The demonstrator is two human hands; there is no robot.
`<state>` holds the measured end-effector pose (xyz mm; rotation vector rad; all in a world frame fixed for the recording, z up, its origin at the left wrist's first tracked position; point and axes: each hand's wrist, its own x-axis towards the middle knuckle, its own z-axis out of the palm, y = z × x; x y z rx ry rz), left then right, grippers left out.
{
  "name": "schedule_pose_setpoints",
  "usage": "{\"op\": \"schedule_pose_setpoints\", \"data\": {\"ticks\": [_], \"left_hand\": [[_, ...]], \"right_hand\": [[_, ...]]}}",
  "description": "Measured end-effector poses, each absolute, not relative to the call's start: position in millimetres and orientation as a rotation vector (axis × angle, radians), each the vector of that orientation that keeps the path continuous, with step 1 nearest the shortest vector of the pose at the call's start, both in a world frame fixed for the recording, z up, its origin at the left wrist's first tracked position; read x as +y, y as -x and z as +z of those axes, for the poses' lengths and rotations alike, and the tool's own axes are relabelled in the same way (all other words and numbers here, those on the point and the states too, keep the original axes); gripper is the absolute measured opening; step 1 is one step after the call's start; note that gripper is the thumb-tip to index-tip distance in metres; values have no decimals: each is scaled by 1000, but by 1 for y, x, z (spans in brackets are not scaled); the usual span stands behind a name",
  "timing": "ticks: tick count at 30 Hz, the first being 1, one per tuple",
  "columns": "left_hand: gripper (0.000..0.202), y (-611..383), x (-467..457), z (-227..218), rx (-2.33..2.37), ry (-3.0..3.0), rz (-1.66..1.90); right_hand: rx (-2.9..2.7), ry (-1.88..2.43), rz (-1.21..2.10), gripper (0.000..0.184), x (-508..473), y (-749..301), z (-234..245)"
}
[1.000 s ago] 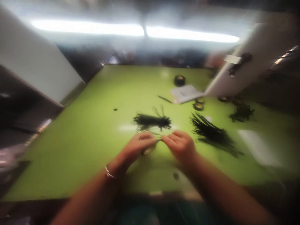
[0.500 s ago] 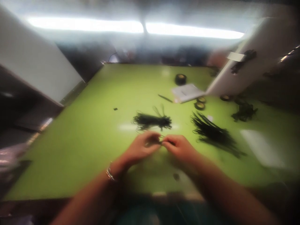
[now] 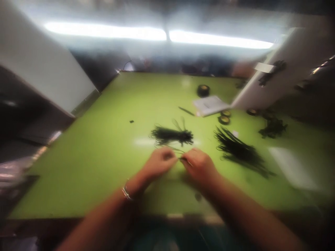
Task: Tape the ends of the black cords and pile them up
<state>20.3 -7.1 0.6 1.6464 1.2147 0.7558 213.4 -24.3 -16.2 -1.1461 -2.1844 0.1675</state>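
Observation:
My left hand (image 3: 161, 161) and my right hand (image 3: 200, 165) meet fingertip to fingertip above the green table (image 3: 104, 150). Both are closed in a pinch on a thin dark cord (image 3: 177, 150), which arches over the gap between them. Its ends are hidden by my fingers and blurred. Just beyond my hands lies a bundle of looped black cords (image 3: 171, 135), gathered at its right end. A second, looser bundle of black cords (image 3: 239, 148) lies to the right of my right hand.
Behind the bundles are a pen (image 3: 186, 111), a paper pad (image 3: 210, 105) and black tape rolls (image 3: 203, 90). A dark tangle (image 3: 273, 127) sits at the right, near a pale sheet (image 3: 291, 167). White panels (image 3: 277, 69) flank the table. A small black piece (image 3: 131, 121) lies left.
My fingertips have shifted slightly, and more of the cord shows arching between my hands. The right hand has turned a little. The whole view has moved slightly.

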Motion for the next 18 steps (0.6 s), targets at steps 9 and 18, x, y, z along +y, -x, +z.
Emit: {"op": "schedule_pose_setpoints", "data": {"ticks": [9,18], "left_hand": [[4,-20,-9,-1,976,-1999,922],[26,-11,1,-7,966,-1272,698]], "right_hand": [[-1824,1283,1408,27,-23,-214,11],[-2085,1090,130,13,-24,-219,-2]]}}
